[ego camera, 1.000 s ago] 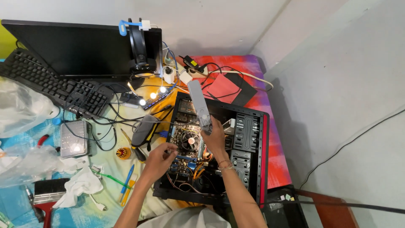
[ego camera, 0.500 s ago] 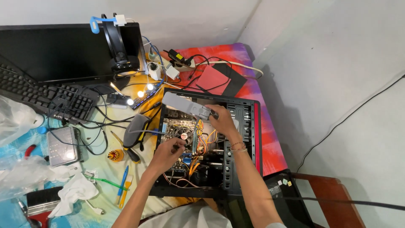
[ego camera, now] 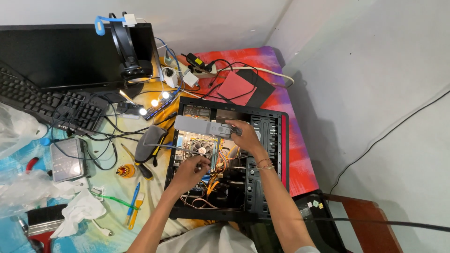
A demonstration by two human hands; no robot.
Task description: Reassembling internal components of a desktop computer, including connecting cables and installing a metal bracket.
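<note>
Here the right hand (ego camera: 243,137) grips a long grey flat bar (ego camera: 202,126) over the open black computer case (ego camera: 269,164), near its far edge; the left hand (ego camera: 191,171) pinches something small, unclear what, at the green motherboard (ego camera: 199,154). Seating the part next needs steady alignment.

1. A makeshift home computer-repair corner: an opened black PC case (ego camera: 227,159) lies on a surface covered with a bright cloth (ego camera: 300,140).
2. A monitor (ego camera: 56,54), keyboard (ego camera: 47,105), power strip (ego camera: 197,63) and screwdrivers (ego camera: 133,206) crowd it, beside bare painted walls (ego camera: 375,70).
</note>
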